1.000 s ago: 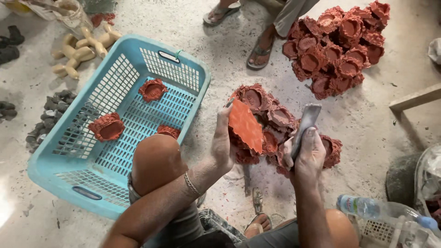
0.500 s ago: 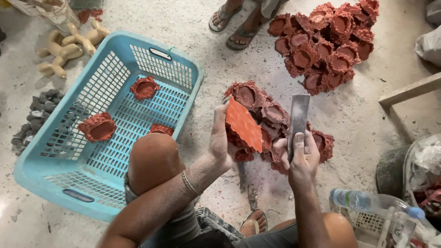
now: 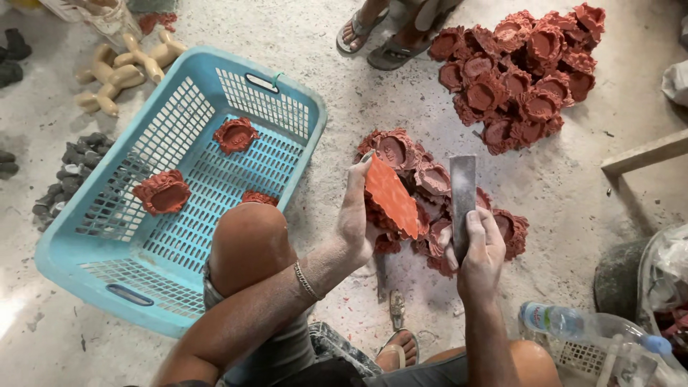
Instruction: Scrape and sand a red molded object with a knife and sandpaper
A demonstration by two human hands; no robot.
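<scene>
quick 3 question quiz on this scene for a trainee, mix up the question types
1. True or false: the left hand holds a red piece on edge.
2. What does the right hand grip? A) a flat metal blade B) a water bottle C) a brush
3. How many red pieces lie in the blue basket?

Key
1. True. The piece is tilted, its flat back towards the camera.
2. A. The blade points up, away from the person, just right of the held piece.
3. Three: one near the far wall, one at the left, one partly hidden by the knee.
</scene>
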